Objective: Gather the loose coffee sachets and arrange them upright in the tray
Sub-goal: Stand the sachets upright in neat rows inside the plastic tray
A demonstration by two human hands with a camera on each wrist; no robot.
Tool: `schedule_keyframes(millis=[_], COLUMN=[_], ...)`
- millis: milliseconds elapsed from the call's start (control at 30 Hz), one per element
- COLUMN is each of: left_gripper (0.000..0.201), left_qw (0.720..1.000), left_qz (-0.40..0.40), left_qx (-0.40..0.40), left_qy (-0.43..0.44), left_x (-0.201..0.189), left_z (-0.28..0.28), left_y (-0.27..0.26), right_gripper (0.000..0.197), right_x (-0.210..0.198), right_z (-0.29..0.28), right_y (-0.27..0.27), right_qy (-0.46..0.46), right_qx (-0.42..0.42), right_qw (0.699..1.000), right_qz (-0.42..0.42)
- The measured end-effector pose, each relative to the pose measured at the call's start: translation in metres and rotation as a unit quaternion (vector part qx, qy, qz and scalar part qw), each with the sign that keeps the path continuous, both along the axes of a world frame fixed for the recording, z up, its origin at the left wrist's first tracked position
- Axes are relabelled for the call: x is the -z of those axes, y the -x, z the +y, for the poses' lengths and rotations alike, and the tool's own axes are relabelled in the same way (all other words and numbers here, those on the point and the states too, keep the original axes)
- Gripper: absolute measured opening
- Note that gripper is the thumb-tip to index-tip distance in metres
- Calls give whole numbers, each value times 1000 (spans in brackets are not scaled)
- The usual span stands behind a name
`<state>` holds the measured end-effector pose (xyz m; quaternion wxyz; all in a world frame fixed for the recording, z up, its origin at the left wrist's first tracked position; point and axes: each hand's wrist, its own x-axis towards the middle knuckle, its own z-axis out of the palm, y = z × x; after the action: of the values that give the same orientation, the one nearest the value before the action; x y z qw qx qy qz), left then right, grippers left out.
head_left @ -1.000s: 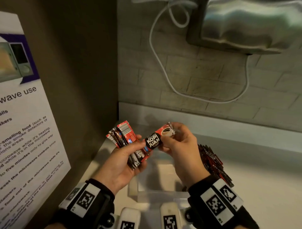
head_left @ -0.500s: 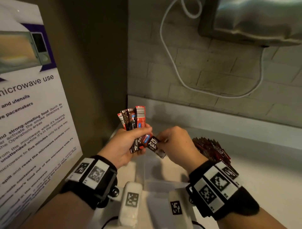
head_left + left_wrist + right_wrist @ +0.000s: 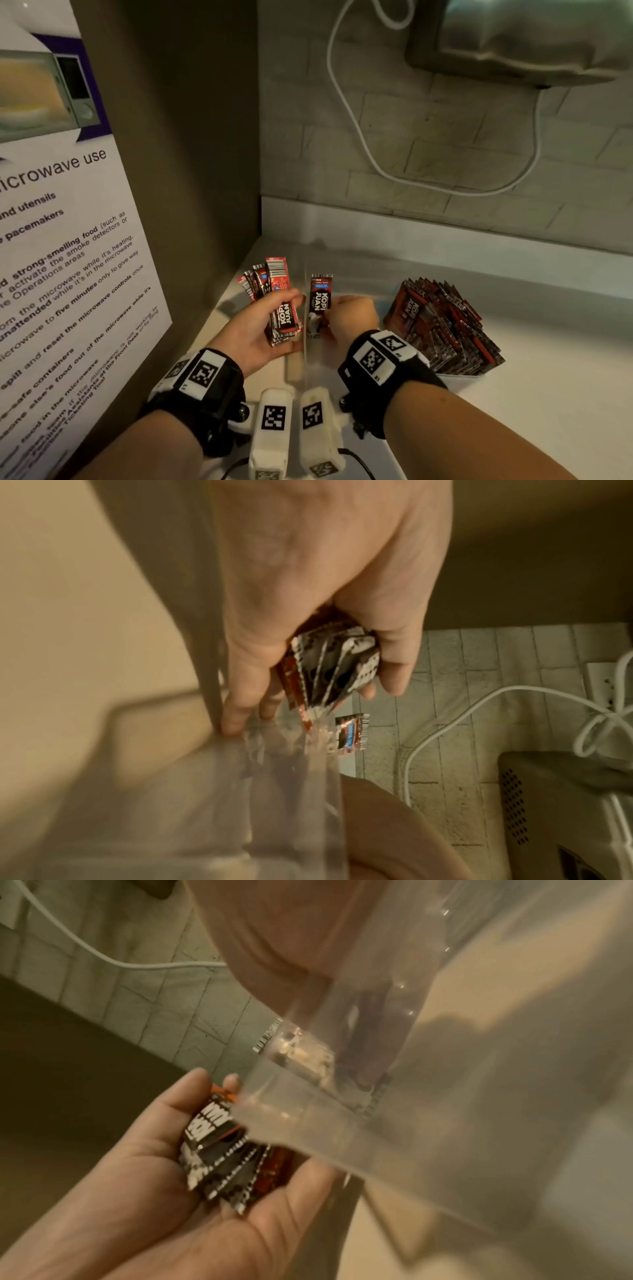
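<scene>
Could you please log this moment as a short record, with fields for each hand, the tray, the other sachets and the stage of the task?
left hand: left hand grips a fanned bundle of sachets
right hand: right hand pinches a single sachet upright by its lower end
tray: clear tray, single sachet seen through its wall
other sachets: row of sachets leaning together on the counter, to the right
stage: single sachet going in; bundle not yet placed

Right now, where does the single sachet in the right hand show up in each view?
Head: single sachet upright at centre, pinched by the right hand.
Left wrist: its top end pokes past the clear tray wall, centre.
Right wrist: blurred behind the clear wall, centre.
Shared landmark: white cable on the tiled wall.
</scene>
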<state>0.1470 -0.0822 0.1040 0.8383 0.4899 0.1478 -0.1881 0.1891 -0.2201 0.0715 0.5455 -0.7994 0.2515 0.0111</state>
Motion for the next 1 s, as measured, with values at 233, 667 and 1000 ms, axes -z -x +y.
schedule_keyframes(millis=[233,667,1000], left_gripper=[25,23,16], left_qw=[1000,1000,1000], left_qz=[-2,-4,4], left_qx=[7,11,-15], left_qy=[2,-4,17], left_x=[4,4,7], left_z=[1,0,1], left_y=[2,4,4], right_gripper=[15,40,36], right_x=[-2,-12,-10], right_z=[2,-4,-4], right_y=[0,7,6], right_qy=[-7,0,-20], right_qx=[0,4,-2], right_qw=[1000,999,999], right_qz=[10,33,48])
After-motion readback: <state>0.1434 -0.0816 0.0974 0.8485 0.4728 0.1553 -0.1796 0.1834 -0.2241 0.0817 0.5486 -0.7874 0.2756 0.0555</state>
